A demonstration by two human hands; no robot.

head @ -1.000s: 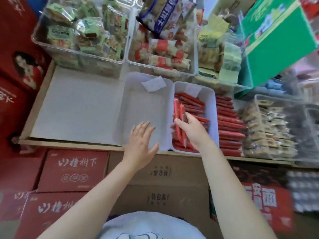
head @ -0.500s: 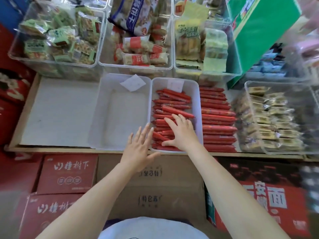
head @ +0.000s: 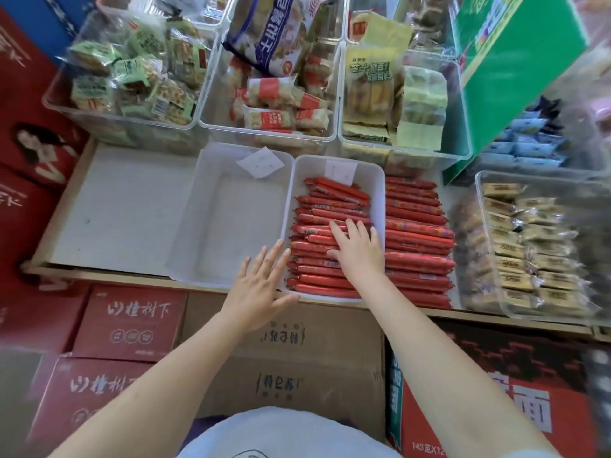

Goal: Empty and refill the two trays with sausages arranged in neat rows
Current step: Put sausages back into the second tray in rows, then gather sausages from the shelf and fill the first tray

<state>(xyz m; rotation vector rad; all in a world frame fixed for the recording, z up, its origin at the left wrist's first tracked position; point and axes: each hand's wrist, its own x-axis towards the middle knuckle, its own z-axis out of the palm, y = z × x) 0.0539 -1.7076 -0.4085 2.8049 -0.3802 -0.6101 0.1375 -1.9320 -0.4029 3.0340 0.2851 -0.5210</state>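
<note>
Sausages (head: 330, 206) flanked by snack bins (head: 271, 94), boxes (head: 132, 322).

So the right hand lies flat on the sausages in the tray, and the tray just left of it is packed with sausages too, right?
Not quite. The right hand does lie flat on the sausages in the right tray, but the left tray holds no sausages, only a paper slip at its far edge. The head view shows this.

White characters "橡树下" stand on the two red cartons (head: 130, 322) below the shelf, and "143克X12" is printed low on the red-and-green carton (head: 496, 401) at right.
</note>
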